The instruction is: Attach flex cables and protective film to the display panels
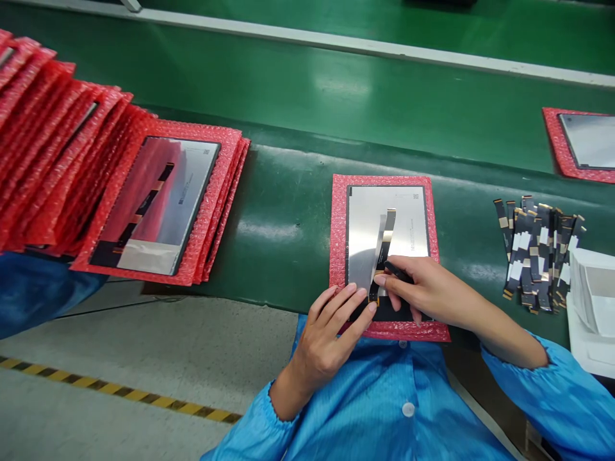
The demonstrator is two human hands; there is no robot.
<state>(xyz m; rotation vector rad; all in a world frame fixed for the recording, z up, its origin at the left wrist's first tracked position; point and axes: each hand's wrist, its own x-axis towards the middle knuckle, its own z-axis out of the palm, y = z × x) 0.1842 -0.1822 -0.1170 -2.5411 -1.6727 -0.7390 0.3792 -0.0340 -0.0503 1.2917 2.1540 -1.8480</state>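
Observation:
A display panel [361, 208] with a silvery back lies on a red bubble-wrap sheet [339, 224] in front of me. Across it runs a black flex cable [385, 240], slanting down to a gold connector near the panel's dark lower edge. My left hand [331, 330] rests with its fingers stretched over the lower left of the panel, the index fingertip by that connector. Holding a black pen-like tool [400, 272], my right hand [420, 288] has its fingers bent and touching or just over the cable. The tool's working tip is hidden.
At left stands a leaning stack of red bubble-wrap sheets [62, 160], with another panel [192, 186] on top in front. To the right lie a pile of flex cables [541, 253] and a white tray [593, 298]. Another wrapped panel [590, 141] sits at far right on the green bench.

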